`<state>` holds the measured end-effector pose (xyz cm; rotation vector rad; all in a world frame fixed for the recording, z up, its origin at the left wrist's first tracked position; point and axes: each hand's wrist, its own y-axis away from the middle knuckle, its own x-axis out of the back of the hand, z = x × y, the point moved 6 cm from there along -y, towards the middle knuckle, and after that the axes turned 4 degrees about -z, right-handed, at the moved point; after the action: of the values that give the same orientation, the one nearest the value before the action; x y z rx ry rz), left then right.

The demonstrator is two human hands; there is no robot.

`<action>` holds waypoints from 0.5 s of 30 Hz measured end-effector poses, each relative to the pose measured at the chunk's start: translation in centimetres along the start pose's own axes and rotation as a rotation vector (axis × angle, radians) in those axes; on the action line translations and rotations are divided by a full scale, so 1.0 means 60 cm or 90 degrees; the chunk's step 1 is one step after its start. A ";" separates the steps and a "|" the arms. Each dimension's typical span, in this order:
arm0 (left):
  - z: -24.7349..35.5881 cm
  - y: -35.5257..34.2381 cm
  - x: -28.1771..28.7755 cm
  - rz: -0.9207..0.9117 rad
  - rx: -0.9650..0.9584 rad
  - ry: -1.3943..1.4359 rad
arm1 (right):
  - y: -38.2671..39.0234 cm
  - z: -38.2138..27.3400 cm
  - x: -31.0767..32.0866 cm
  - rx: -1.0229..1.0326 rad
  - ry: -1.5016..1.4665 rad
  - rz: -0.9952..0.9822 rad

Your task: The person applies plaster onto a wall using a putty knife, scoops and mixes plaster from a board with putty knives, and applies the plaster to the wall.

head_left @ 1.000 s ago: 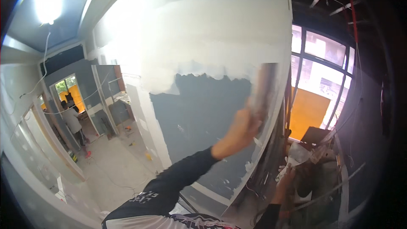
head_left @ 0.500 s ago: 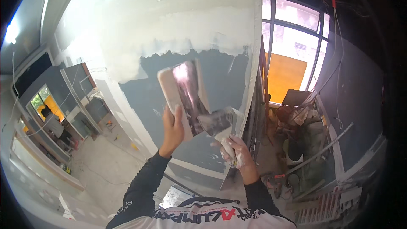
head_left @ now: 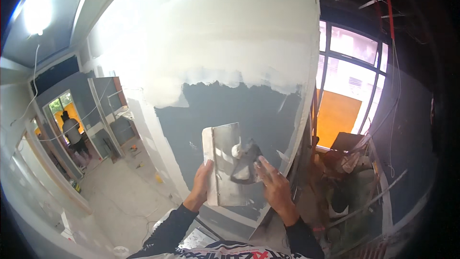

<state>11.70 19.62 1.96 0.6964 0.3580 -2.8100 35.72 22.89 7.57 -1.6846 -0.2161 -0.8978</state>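
Note:
My left hand (head_left: 200, 189) grips a wide plastering blade (head_left: 226, 136) by its pale back edge, holding it upright before me. Closed on a smaller putty knife (head_left: 248, 169), my right hand (head_left: 279, 189) brings that knife against or just over the wide blade's face; motion blurs the contact. A white dab of filler (head_left: 236, 150) shows by the putty knife. Behind both tools stands a wall, its upper part coated in white plaster (head_left: 230, 33) that ends raggedly above a grey patch (head_left: 191, 124).
At the far left a person (head_left: 73, 132) stands by a doorway on the dusty floor (head_left: 120, 182). Right of the wall's edge are a window (head_left: 354, 76) with an orange panel (head_left: 338, 115) and piled debris (head_left: 340, 187). A cable (head_left: 394, 96) hangs at the right.
Both tools have come lower and nearer my body. The wide blade has turned more upright, and the putty knife has swung up and across its face. The view has tilted upward.

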 end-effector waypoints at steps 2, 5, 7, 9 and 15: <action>0.035 -0.016 0.050 0.045 -0.061 -0.029 | 0.022 0.027 -0.005 -0.073 0.007 -0.013; 0.148 -0.086 0.123 0.152 -0.200 -0.087 | 0.077 0.065 -0.016 -0.159 -0.078 0.018; 0.273 -0.116 0.155 0.283 -0.342 -0.248 | 0.097 0.067 -0.020 -0.190 -0.146 0.031; 0.379 -0.163 0.164 0.250 -0.468 -0.339 | 0.117 0.079 -0.025 -0.228 -0.210 0.046; 0.590 -0.338 0.176 0.343 -0.643 -0.614 | 0.208 0.146 -0.049 -0.422 -0.357 0.016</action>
<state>-18.02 27.02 30.92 -0.6533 1.0284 -1.7624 44.75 27.55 -4.18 -2.5383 -0.2898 -0.4717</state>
